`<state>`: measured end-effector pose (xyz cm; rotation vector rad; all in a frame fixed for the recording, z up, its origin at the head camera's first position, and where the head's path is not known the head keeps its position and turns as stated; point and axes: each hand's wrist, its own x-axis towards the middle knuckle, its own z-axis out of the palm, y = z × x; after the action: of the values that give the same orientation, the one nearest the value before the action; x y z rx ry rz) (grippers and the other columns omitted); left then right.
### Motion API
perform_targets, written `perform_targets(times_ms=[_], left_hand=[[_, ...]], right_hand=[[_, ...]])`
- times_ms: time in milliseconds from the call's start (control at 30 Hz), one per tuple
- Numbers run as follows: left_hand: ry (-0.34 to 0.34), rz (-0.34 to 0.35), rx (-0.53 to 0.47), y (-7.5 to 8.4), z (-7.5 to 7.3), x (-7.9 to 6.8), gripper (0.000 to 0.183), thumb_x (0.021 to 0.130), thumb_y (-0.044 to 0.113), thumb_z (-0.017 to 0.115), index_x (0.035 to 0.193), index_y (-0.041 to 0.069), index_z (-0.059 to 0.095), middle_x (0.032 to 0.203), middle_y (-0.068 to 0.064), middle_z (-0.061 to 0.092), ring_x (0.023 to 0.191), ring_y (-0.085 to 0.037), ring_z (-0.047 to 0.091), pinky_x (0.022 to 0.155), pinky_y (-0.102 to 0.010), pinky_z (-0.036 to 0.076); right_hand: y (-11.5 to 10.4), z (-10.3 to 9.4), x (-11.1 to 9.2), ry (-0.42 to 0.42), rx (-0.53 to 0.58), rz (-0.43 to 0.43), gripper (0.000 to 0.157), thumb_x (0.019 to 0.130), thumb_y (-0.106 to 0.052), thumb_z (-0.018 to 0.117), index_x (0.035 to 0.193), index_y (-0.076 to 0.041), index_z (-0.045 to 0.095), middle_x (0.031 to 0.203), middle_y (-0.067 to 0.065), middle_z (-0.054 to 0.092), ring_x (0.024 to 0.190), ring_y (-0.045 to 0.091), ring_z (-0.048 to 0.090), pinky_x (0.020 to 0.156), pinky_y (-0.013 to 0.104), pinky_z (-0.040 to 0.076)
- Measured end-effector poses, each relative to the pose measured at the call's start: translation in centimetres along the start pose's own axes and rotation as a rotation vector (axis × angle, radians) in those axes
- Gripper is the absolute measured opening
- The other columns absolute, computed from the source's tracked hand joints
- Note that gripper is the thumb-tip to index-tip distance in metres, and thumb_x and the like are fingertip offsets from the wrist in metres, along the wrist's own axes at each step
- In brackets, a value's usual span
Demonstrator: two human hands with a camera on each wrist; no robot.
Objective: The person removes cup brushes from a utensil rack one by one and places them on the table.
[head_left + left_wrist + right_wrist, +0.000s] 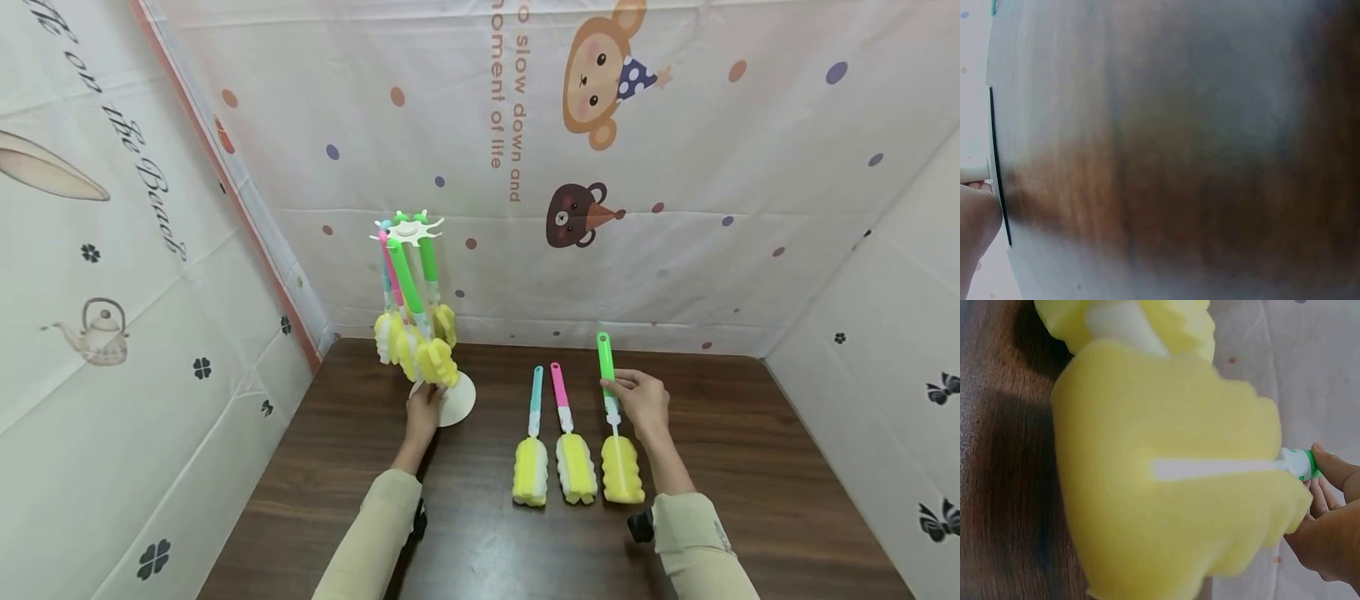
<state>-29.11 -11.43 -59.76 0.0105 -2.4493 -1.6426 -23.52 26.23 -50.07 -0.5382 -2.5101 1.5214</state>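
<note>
My right hand [639, 400] pinches the green handle of a sponge bottle brush [621, 471] between thumb and fingers. In the right wrist view its yellow sponge head [1122, 506] fills the middle, with the white stem running towards the thumb. On the left, a white rack [407, 232] carries several bottle brushes hung by their handles, sponge heads [437, 362] downward. My left hand [425, 408] grips the rack's white post low down, just above the round base [459, 402]. Sponge heads hide much of the post in the head view.
A blue-handled brush [530, 467] and a pink-handled brush [576, 467] lie side by side on the dark wooden table [465, 533], left of the green one. A printed white cloth [480, 275] hangs behind the table, with more cloth at both sides.
</note>
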Motion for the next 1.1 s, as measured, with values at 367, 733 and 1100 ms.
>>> perform_targets(times_ms=[367,733,1100], left_hand=[[0.013,0.005,-0.004,0.1,0.0,0.2,0.029,0.104,0.024,0.060,0.122,0.003,0.069,0.123,-0.017,0.070,0.121,-0.032,0.062,0.097,-0.050,0.052],[0.006,0.011,-0.017,-0.1,-0.1,0.4,0.027,0.103,0.024,0.060,0.119,0.004,0.069,0.118,-0.016,0.071,0.115,-0.031,0.065,0.093,-0.049,0.054],[0.014,0.022,0.011,-0.3,0.3,0.8,0.024,0.104,0.022,0.060,0.116,0.004,0.069,0.117,-0.016,0.072,0.115,-0.031,0.065,0.093,-0.049,0.054]], right_hand=[[1.0,1.4,1.6,-0.017,-0.012,0.018,0.040,0.095,-0.026,0.075,0.127,-0.002,0.069,0.114,0.017,0.074,0.094,0.026,0.067,0.065,0.028,0.048],[1.6,2.7,2.1,-0.067,0.019,0.058,0.041,0.097,-0.025,0.073,0.128,0.000,0.068,0.119,0.021,0.072,0.112,0.036,0.065,0.090,0.048,0.053],[2.5,3.5,3.2,-0.111,0.034,0.086,0.041,0.099,-0.024,0.070,0.131,0.002,0.065,0.125,0.024,0.068,0.119,0.040,0.060,0.099,0.055,0.050]])
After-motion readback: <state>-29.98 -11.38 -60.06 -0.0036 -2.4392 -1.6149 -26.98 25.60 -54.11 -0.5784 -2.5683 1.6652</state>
